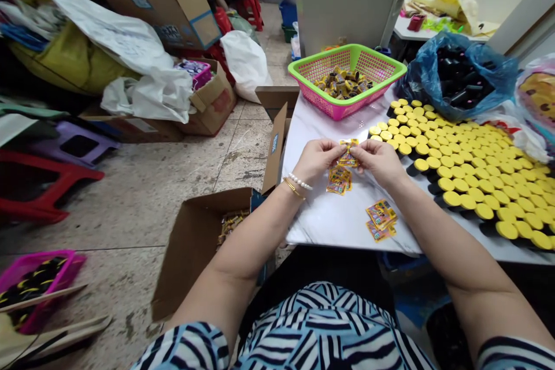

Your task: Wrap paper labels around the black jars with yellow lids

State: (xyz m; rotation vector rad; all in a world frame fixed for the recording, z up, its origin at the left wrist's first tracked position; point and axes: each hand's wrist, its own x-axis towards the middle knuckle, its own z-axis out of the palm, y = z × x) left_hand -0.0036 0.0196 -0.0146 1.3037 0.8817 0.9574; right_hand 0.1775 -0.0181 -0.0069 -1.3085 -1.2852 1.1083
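Striped dress (325, 329) fills my lower view. Over the white table (329, 225), my left hand (316, 159) and right hand (379, 162) meet, both pinching one yellow printed sticker (348, 157) beside the rows of yellow caps (468, 167).

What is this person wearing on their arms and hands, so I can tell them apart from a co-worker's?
The left hand and right hand have no gloves. The left wrist carries a white bead bracelet and a thin gold bangle; the right wrist has nothing on it. The forearms are uncovered, and the short sleeves have a navy-and-white stripe pattern.
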